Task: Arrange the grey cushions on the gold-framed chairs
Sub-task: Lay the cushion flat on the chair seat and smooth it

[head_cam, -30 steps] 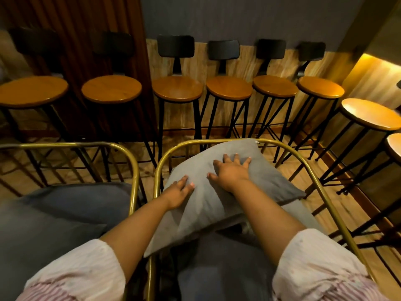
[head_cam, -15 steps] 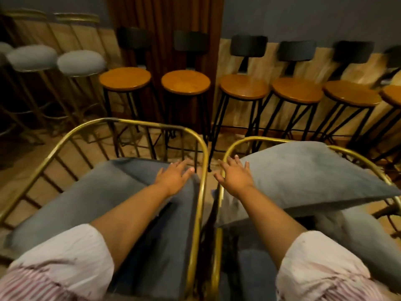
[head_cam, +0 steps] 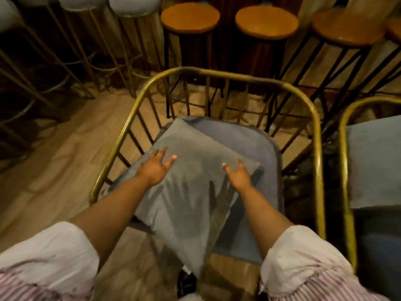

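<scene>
A grey cushion (head_cam: 186, 192) lies tilted across the blue-grey seat pad (head_cam: 256, 146) of a gold-framed chair (head_cam: 217, 72) in the middle of the view. My left hand (head_cam: 155, 168) rests flat on the cushion's left part, fingers spread. My right hand (head_cam: 237, 175) rests flat on its right part, near the cushion's right corner. Neither hand grips the fabric. The cushion's near corner hangs past the seat's front edge. At the right edge stands a second gold-framed chair (head_cam: 345, 170) with another grey cushion (head_cam: 375, 161) on it.
Wooden-topped stools with black legs (head_cam: 191, 17) (head_cam: 267, 21) (head_cam: 347, 29) line the wall behind the chair. Grey padded stools on gold legs (head_cam: 134, 5) stand at the upper left. Wooden floor (head_cam: 54, 166) stretches to the left of the chair.
The view has swung left from the right-hand chair to the left-hand one. Both hands left the first cushion and now lie on the cushion in this chair.
</scene>
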`<state>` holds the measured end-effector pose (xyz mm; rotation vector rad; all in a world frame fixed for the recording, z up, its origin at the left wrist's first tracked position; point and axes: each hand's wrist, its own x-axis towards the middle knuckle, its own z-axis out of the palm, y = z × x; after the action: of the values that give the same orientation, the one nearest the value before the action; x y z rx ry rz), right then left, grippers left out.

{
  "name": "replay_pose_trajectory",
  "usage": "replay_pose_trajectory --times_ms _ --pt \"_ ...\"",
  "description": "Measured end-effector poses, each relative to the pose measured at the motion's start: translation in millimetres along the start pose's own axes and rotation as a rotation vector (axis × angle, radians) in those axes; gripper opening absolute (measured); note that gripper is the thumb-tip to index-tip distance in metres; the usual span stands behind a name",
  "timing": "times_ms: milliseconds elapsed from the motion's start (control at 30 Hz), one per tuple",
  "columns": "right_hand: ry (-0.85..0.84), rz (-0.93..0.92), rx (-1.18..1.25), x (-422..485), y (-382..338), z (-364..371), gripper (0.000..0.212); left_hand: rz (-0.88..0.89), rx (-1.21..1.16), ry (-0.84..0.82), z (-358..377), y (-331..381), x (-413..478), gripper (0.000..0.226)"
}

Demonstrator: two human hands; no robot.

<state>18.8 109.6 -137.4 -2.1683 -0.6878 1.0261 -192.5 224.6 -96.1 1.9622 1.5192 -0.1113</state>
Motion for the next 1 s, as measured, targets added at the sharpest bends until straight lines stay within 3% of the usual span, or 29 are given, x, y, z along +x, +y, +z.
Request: replay_pose_trajectory --times_ms 200,400,667,867,1000 --pt "0.157 0.341 0.168 15 37 55 0.088 -0.099 -0.136 -0.014 -16 -68 42 0.07" --pt "0.156 0.427 0.458 33 78 84 0.101 -0.187 -0.234 -0.041 2 -100 85 0.077" --pt "0.208 0.335 0.62 41 106 93 0.096 -0.263 -0.281 -0.109 17 -114 120 0.1" --pt "0.164 0.293 0.697 43 96 78 0.092 -0.292 -0.131 -0.17 21 -114 120 0.099" --pt "0.104 0.175 0.56 47 83 44 0.086 -0.289 -0.261 -0.19 24 -101 101 0.111"
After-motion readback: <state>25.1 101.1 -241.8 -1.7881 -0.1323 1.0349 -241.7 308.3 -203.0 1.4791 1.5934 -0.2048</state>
